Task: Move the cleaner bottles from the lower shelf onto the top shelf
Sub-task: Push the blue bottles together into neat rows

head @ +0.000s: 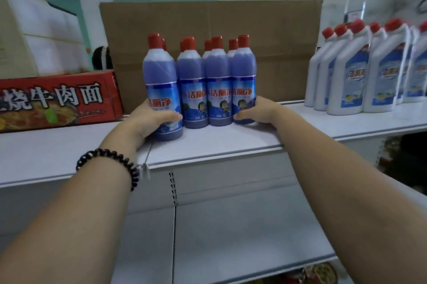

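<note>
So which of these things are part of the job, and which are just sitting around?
In the job: blue bottles, left hand and right hand gripping the row's end bottles, top shelf, lower shelf.
Just lying about: red noodle box, cardboard, white bottles, clear bottle.

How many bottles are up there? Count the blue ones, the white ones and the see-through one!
Blue bottles: 8
White bottles: 6 in view; the row runs off the picture's edge
Clear bottle: 1
Total: 15 bottles in view
</note>
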A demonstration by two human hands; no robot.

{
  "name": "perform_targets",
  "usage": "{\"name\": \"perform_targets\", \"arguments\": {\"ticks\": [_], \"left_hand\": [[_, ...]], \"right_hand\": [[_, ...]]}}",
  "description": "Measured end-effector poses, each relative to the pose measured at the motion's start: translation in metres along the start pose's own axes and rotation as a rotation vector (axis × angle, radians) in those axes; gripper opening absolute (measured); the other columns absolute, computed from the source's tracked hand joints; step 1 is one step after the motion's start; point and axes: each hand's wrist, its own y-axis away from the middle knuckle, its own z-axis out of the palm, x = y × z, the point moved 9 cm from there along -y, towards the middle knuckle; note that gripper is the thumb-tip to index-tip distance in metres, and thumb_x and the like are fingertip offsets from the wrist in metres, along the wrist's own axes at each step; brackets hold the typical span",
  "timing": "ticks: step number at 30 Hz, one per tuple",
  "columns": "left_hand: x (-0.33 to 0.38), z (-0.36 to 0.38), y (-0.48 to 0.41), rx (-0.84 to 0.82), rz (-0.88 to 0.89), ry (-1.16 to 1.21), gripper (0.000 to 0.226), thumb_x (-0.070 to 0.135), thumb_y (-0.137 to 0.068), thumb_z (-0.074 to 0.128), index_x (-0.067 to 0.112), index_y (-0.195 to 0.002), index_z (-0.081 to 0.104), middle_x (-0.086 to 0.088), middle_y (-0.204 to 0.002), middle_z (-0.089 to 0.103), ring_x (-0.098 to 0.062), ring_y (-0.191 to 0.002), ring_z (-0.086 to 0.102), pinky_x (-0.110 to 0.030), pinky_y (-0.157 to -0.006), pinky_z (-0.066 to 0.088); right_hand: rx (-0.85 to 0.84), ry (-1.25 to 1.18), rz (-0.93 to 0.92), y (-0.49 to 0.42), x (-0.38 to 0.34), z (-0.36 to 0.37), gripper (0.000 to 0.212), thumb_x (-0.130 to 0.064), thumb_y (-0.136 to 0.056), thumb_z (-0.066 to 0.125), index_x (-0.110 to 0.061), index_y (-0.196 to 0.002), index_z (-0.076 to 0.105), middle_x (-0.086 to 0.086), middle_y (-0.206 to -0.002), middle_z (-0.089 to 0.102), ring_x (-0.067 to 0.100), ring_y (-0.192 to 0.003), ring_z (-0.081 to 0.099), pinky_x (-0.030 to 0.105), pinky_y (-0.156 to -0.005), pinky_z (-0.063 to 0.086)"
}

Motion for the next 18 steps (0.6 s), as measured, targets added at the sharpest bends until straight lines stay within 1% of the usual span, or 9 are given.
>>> {"name": "perform_targets", "arguments": {"ticks": [1,3,4,6,8,13,16,17,18], "left_hand": [[-0.0007,0.0001,-0.0007,0.001,0.005,-0.003,0.08,0.018,-0.048,0.089,0.014,-0.124,0.064,-0.004,-0.109,0.076,-0.022,-0.101,0.072,-0.036,-0.092,0.053],[-0.0026,-0.0016,-0.0025,0.016,0.002,-0.007,0.064,0.01,-0.062,0.088,0.014,-0.121,0.064,-0.004,-0.106,0.076,-0.022,-0.099,0.071,-0.036,-0.092,0.053],[-0.0035,-0.0033,-0.0031,0.027,-0.001,-0.008,0.058,0.006,-0.066,0.086,0.013,-0.12,0.065,-0.004,-0.105,0.075,-0.022,-0.098,0.071,-0.036,-0.091,0.053],[-0.005,-0.0061,-0.0038,0.045,-0.005,-0.016,0.057,0.006,-0.065,0.085,0.013,-0.118,0.066,-0.005,-0.104,0.075,-0.022,-0.096,0.071,-0.037,-0.091,0.053],[-0.0059,-0.0085,-0.0044,0.067,-0.003,-0.029,0.054,0.005,-0.067,0.085,0.012,-0.117,0.066,-0.006,-0.104,0.076,-0.022,-0.097,0.071,-0.038,-0.092,0.054],[-0.0038,-0.0054,-0.0027,0.053,0.0,-0.014,0.055,0.004,-0.069,0.086,0.016,-0.119,0.065,-0.003,-0.106,0.076,-0.022,-0.101,0.071,-0.038,-0.094,0.053],[-0.0012,-0.002,0.0002,0.031,0.007,-0.01,0.057,0.002,-0.072,0.083,0.015,-0.123,0.063,-0.003,-0.11,0.075,-0.021,-0.104,0.07,-0.037,-0.096,0.053],[-0.0012,-0.0016,0.0006,0.027,0.007,-0.009,0.057,0.002,-0.072,0.083,0.015,-0.124,0.063,-0.004,-0.11,0.075,-0.02,-0.104,0.07,-0.038,-0.097,0.053],[-0.0011,-0.0015,0.0009,0.024,0.006,-0.005,0.058,0.002,-0.072,0.084,0.015,-0.124,0.063,-0.004,-0.111,0.075,-0.02,-0.104,0.07,-0.039,-0.098,0.052]], "right_hand": [[0.014,0.019,-0.001,0.0004,-0.0001,0.0,0.043,-0.011,-0.076,0.085,-0.014,-0.114,0.066,0.009,-0.111,0.075,0.02,-0.093,0.073,0.037,-0.091,0.057],[0.034,0.097,-0.008,-0.0044,0.004,-0.0011,0.059,-0.029,-0.064,0.091,-0.019,-0.116,0.067,0.003,-0.108,0.076,0.021,-0.099,0.072,0.043,-0.099,0.054],[0.038,0.134,-0.015,-0.0054,0.0042,-0.0013,0.06,-0.033,-0.064,0.09,-0.021,-0.118,0.067,0.0,-0.108,0.075,0.021,-0.1,0.072,0.044,-0.101,0.052],[0.03,0.163,-0.029,-0.0005,0.0004,0.0004,0.054,-0.031,-0.073,0.087,-0.021,-0.122,0.065,-0.002,-0.111,0.074,0.02,-0.102,0.07,0.042,-0.103,0.051],[0.036,0.154,-0.028,0.0034,-0.0017,-0.0011,0.053,-0.029,-0.077,0.085,-0.019,-0.124,0.063,-0.001,-0.113,0.073,0.019,-0.102,0.069,0.04,-0.103,0.05],[0.022,0.169,-0.05,-0.0015,0.0017,-0.0021,0.073,-0.041,-0.066,0.089,-0.02,-0.129,0.06,-0.002,-0.117,0.072,0.021,-0.106,0.068,0.045,-0.107,0.048],[0.023,0.196,-0.053,-0.0002,0.0004,-0.0022,0.062,-0.034,-0.078,0.085,-0.017,-0.13,0.057,-0.002,-0.12,0.068,0.021,-0.108,0.064,0.041,-0.108,0.044],[0.025,0.211,-0.054,-0.0014,0.0011,-0.0029,0.062,-0.036,-0.078,0.084,-0.017,-0.13,0.056,-0.002,-0.12,0.067,0.021,-0.108,0.063,0.04,-0.109,0.044],[0.022,0.22,-0.05,-0.0016,0.0019,-0.0028,0.067,-0.041,-0.075,0.085,-0.017,-0.13,0.057,-0.002,-0.121,0.067,0.021,-0.109,0.064,0.042,-0.109,0.044]]}}
